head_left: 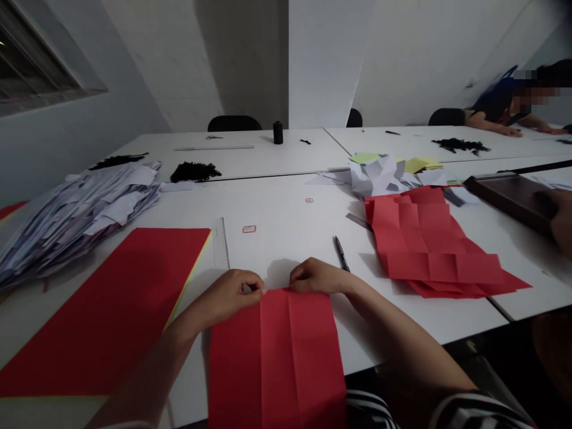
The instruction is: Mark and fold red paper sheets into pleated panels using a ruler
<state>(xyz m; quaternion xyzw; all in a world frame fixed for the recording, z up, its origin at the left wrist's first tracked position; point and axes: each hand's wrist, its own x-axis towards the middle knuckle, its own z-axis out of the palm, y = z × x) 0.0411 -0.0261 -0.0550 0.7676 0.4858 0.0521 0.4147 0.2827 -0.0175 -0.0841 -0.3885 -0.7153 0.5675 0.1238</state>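
The left hand and right hand pinch the far edge of a red sheet at the white table's near side, lengthwise creases already made, no crosswise ones visible, between smooth red paper leftward and grid-creased sheets rightward.

A black pen lies to the right of the fingers, a little ahead. Far beyond them, somewhat left, are scissors and a black chair. Left of the fingers there is a pile of white papers.
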